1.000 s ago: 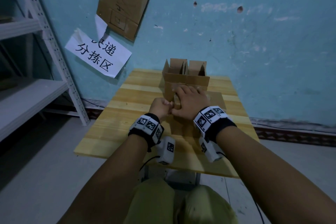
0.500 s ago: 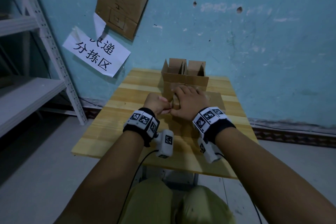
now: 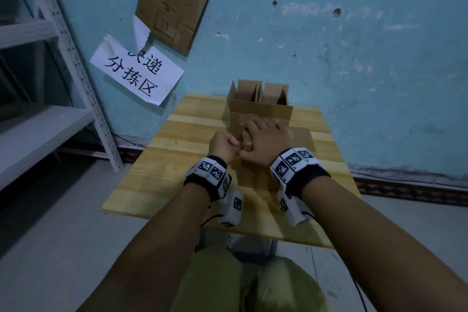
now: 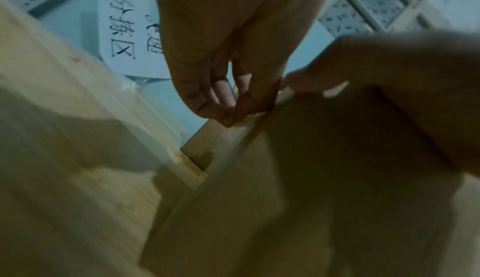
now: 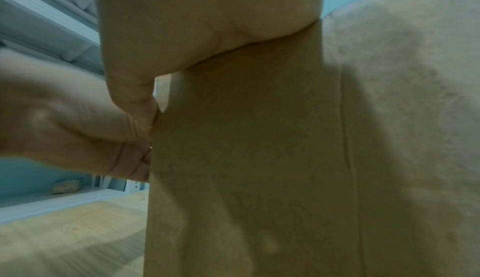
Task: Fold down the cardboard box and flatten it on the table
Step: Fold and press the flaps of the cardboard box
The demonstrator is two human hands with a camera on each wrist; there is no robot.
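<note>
brown corrugated cardboard box (image 3: 260,111), frame centre: light, stiff, creases at seams. left hand (image 3: 224,143) pinches flap edge; right hand (image 3: 266,140) presses flat. grip edges.

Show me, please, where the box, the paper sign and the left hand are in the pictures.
box (image 3: 260,109): head view, on its front wall above the hands.
paper sign (image 3: 136,71): head view, on the middle of the sheet, among the characters.
left hand (image 3: 222,143): head view, on the back of the hand.

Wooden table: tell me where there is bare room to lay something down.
Bare planks lie along the table on its left, between the left hand and the edge, and at the far right corner. The middle is crowded: cardboard box, right hand.
</note>
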